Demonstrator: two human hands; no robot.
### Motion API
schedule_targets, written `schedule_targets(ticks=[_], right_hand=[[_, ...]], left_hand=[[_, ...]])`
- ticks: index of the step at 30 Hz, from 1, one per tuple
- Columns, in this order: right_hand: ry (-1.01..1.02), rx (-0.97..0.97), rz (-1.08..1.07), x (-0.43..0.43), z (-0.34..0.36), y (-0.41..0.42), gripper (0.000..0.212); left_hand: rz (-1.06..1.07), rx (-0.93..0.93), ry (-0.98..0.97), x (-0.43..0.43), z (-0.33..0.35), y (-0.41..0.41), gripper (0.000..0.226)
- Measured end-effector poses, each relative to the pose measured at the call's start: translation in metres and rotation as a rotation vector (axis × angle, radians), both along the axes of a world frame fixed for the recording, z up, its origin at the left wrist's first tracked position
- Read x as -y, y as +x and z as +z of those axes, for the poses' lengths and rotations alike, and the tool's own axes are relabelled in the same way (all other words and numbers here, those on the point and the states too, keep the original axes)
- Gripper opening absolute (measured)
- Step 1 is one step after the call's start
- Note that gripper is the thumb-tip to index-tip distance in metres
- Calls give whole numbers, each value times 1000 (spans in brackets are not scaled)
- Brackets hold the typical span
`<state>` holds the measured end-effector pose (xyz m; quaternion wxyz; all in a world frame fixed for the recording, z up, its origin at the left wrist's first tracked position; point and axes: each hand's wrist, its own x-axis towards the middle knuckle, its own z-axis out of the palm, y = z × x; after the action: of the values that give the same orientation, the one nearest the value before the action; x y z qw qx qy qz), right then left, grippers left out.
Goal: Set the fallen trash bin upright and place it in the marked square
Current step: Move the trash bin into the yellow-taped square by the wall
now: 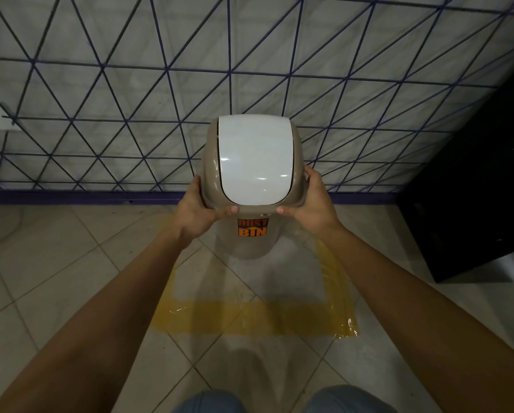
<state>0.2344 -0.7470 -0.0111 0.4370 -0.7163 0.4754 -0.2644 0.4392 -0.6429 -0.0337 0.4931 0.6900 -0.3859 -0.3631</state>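
I see one beige plastic trash bin (251, 234) with a glossy white swing lid (254, 159) and an orange "DUST BIN" sticker, and one square of yellow tape (249, 318) on the tiled floor (56, 263). Both my arms reach straight forward. My left hand (200, 208) and right hand (312, 201) each clasp a side of the bin's top, each grip closed on it, thumbs along the near rim. The bin is upright, over the square's far part; whether it touches the floor I cannot tell.
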Motion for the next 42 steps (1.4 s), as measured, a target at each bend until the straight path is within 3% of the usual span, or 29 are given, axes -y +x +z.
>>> schedule_targets(ticks=[9, 18, 31, 37, 42], right_hand=[[2, -6, 3, 0, 2, -4, 104], [-45, -55, 38, 0, 4, 3, 109], [-47, -74, 20, -2, 1, 6, 109], [-86, -221, 35, -3, 11, 8, 110], [-136, -257, 37, -13, 22, 1, 105]], left_hand=[[-16, 11, 1, -1, 2, -3, 92], [15, 291, -50, 2, 9, -9, 106], [5, 308, 3, 7, 13, -11, 107], [99, 394, 22, 3, 21, -16, 101], [259, 511, -102, -10, 31, -29, 80]])
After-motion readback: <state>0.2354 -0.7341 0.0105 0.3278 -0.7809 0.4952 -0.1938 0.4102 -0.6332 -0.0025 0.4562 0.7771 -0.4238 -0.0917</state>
